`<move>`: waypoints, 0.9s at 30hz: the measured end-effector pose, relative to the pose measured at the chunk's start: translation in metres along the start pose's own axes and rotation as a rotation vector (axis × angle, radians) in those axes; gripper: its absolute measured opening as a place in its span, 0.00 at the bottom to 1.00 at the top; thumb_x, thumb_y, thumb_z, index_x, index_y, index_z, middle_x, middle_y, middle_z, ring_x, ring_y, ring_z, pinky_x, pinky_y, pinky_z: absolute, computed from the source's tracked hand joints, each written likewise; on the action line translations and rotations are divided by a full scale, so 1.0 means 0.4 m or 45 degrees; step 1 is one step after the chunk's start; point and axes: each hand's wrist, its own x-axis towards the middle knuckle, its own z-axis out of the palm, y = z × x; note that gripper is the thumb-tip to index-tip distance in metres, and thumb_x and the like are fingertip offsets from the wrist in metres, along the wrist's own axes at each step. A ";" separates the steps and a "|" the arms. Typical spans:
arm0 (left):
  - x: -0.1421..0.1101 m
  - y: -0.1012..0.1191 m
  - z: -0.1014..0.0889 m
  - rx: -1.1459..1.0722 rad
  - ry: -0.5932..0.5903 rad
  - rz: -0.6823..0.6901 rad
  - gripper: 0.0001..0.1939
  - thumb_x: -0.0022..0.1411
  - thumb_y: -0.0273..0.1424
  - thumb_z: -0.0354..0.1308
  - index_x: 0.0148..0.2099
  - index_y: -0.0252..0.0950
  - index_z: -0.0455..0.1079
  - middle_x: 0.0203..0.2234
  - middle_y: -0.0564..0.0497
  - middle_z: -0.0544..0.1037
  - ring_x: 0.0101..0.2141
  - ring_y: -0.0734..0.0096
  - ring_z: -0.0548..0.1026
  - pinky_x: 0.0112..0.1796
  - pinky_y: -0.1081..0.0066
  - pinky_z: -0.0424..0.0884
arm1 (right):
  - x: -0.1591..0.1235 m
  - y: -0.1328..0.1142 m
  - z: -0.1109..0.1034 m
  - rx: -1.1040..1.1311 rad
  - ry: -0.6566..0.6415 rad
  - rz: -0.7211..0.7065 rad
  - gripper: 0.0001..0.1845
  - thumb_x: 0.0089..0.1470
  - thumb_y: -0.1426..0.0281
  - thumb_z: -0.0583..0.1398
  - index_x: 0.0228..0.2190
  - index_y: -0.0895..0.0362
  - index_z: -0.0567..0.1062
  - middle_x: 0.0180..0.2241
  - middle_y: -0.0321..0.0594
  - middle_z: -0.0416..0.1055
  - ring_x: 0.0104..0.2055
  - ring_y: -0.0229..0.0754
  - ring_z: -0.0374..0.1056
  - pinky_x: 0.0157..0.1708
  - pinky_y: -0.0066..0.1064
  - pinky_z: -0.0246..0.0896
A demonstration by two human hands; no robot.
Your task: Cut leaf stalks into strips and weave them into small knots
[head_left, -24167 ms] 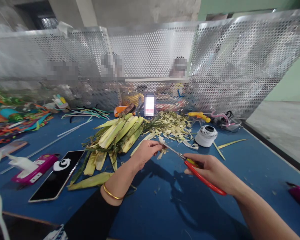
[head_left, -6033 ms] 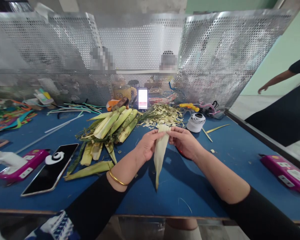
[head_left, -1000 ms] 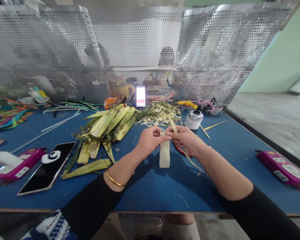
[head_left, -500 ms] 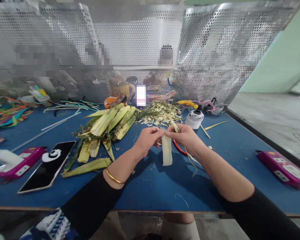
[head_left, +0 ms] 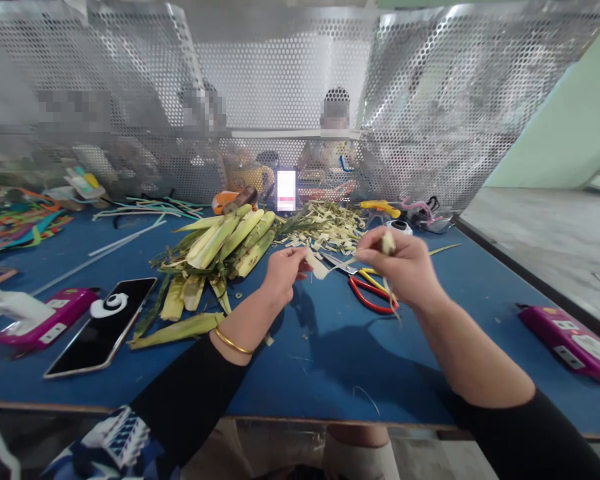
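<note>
My left hand [head_left: 285, 275] is closed in a pinch on a pale strip of corn husk [head_left: 320, 268]. To its right my right hand [head_left: 399, 261] is closed too, pinching the narrow far end of that strip. A pale husk end [head_left: 389, 245] sticks out of the right fist, and thin fibres hang below it. Scissors [head_left: 373, 305] with red and yellow handles lie partly open on the blue table [head_left: 300, 380], beneath and between the hands. Left of them is a heap of corn husks [head_left: 225, 243], green and yellowish.
Husk scraps [head_left: 325, 223] lie behind the hands. A phone [head_left: 100, 333] and a magenta power strip [head_left: 55, 320] are at left, another magenta power strip [head_left: 570, 340] at right. A white roll [head_left: 400, 227] stands behind my right hand. A perforated metal screen [head_left: 280, 73] closes the back; people sit beyond.
My right hand has moved away to the right, drawing the husk strip out between the hands. The strip hung down before; now it spans the gap. The scissors are more exposed.
</note>
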 end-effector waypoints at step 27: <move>-0.061 0.028 0.010 -0.188 -0.514 -0.218 0.09 0.61 0.33 0.58 0.33 0.31 0.69 0.16 0.61 0.56 0.13 0.87 0.48 0.16 0.80 0.43 | 0.008 0.057 0.037 0.287 -0.081 0.644 0.19 0.32 0.63 0.71 0.23 0.57 0.70 0.12 0.24 0.53 0.15 0.27 0.42 0.16 0.26 0.32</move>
